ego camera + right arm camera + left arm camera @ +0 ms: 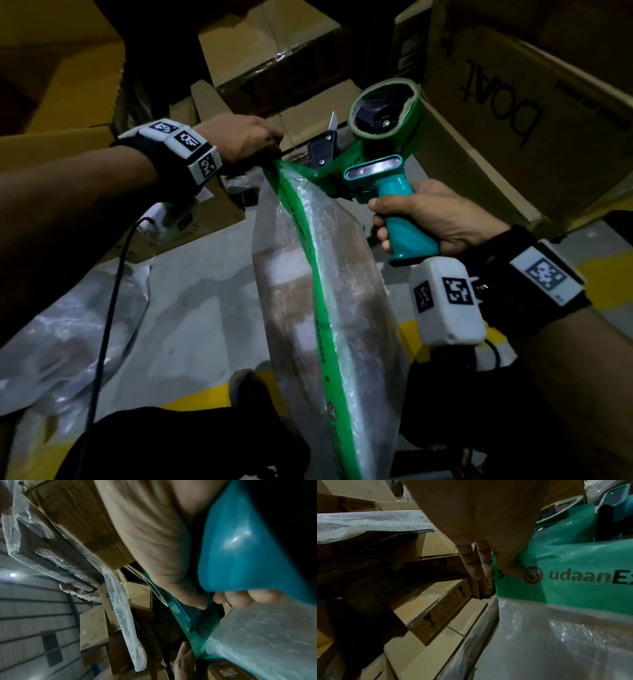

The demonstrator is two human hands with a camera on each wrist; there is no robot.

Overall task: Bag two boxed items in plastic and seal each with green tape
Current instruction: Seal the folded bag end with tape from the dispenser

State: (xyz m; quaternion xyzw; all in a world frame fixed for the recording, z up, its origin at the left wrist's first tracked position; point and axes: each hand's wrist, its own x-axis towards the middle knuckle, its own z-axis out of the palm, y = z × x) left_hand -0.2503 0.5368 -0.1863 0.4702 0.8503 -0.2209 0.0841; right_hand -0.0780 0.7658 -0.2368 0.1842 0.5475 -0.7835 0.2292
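A brown box in a clear plastic bag [346, 308] stands upright in front of me. A strip of green printed tape [322, 329] runs down its edge from the top corner. My left hand [270, 145] pinches that top corner; in the left wrist view the thumb [513, 568] presses on the green tape [573, 563], with two fingers [471, 563] straight beside it. My right hand [387, 219] grips the handle of the teal tape dispenser [376, 164] held at the bag's top. Its green roll [383, 109] feeds tape onto the bag. The right wrist view shows the handle [240, 547] and the tape [193, 639].
Cardboard boxes are stacked close behind and to the right, one printed "boAt" [507, 102]. A loose plastic sheet [68, 342] lies on the grey floor at left, crossed by a black cable [109, 308]. A yellow floor line [212, 394] and my shoe [250, 387] are below.
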